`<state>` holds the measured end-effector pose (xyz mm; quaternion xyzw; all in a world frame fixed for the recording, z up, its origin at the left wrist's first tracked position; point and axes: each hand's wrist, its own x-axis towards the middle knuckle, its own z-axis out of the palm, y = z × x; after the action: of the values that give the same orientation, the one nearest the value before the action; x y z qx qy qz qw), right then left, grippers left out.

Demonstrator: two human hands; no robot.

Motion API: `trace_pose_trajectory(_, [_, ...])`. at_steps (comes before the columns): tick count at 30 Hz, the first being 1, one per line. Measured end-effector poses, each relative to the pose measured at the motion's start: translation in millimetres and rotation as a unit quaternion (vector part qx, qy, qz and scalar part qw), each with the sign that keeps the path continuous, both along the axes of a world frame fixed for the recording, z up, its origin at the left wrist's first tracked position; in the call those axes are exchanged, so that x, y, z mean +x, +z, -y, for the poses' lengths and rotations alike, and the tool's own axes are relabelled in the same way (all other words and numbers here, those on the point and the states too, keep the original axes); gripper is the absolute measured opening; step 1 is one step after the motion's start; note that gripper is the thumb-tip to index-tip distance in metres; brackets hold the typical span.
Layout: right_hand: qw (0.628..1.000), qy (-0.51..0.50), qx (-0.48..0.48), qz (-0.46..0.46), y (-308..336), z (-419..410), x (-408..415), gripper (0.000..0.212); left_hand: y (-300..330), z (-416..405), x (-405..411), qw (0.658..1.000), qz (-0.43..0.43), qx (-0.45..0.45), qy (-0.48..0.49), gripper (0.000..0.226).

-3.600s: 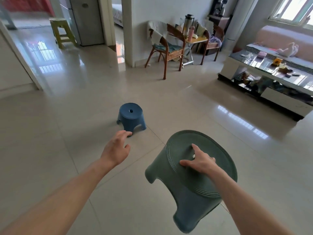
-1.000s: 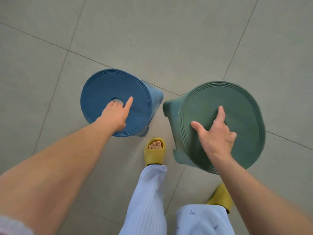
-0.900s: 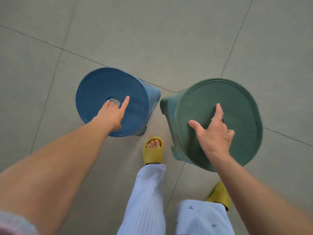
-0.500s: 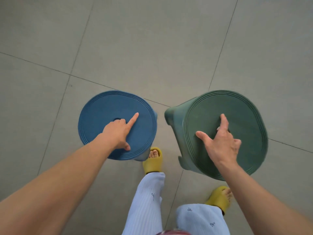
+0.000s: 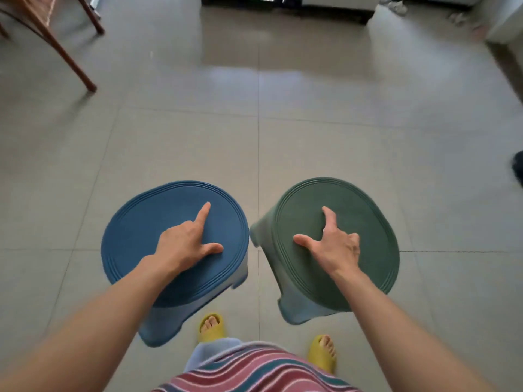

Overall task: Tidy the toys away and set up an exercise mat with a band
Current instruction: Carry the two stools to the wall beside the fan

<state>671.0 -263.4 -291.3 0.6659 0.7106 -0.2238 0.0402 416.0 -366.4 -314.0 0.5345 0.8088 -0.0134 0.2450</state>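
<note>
Since earlier frame: blue stool (image 5: 147, 236) came off floor; view rose toward room. Left hand (image 5: 184, 244) gripped blue stool through seat hole, forefinger straight. Right hand (image 5: 334, 247) gripped green stool (image 5: 365, 222) likewise, just right of blue stool. Chair legs (image 5: 70, 60) far left beyond blue stool.

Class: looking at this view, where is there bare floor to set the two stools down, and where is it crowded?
Bare tiled floor lies ahead of the blue stool and green stool, short of the dark cabinet base. Crowded: by the chair legs far left, and around the yellow slippers.
</note>
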Motion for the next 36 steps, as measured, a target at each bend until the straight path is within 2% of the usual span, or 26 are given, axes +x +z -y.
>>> trace_pose_trajectory(4, [0.998,-0.038,0.055,0.005,57.4,-6.9,43.5,0.088,53.2,-37.5,34.4,0.996,0.034,0.074,-0.031,0.083])
trace_pose_trajectory(9, [0.985,-0.133,0.105,0.01,109.4,-9.8,96.5,0.085,108.2,-75.9,77.8,0.983,0.114,0.107,-0.097,0.097])
trace_pose_trajectory(12, [0.98,-0.181,0.084,-0.02,126.9,-12.1,131.9,0.084,128.3,-94.3,107.2,0.977,0.155,0.087,-0.121,0.105])
trace_pose_trajectory(14, [0.977,-0.198,0.037,-0.074,136.6,-15.1,160.3,0.088,139.7,-108.8,131.5,0.975,0.169,0.078,-0.122,0.106])
trace_pose_trajectory(17, [0.967,-0.201,-0.028,-0.153,150.3,-18.9,207.2,0.097,155.3,-126.3,175.3,0.975,0.176,0.058,-0.123,0.105])
trace_pose_trajectory(21, [0.95,-0.244,-0.011,-0.193,159.8,-19.2,257.0,0.099,172.0,-141.3,242.0,0.978,0.16,0.061,-0.116,0.108])
trace_pose_trajectory(27, [0.936,-0.298,0.033,-0.185,170.3,-25.6,336.4,0.103,189.1,-160.2,348.9,0.982,0.131,0.095,-0.101,0.107])
trace_pose_trajectory(36, [0.927,-0.352,0.064,-0.115,177.1,-21.7,457.7,0.1,201.5,-190.0,481.8,0.976,0.131,0.12,-0.123,0.105])
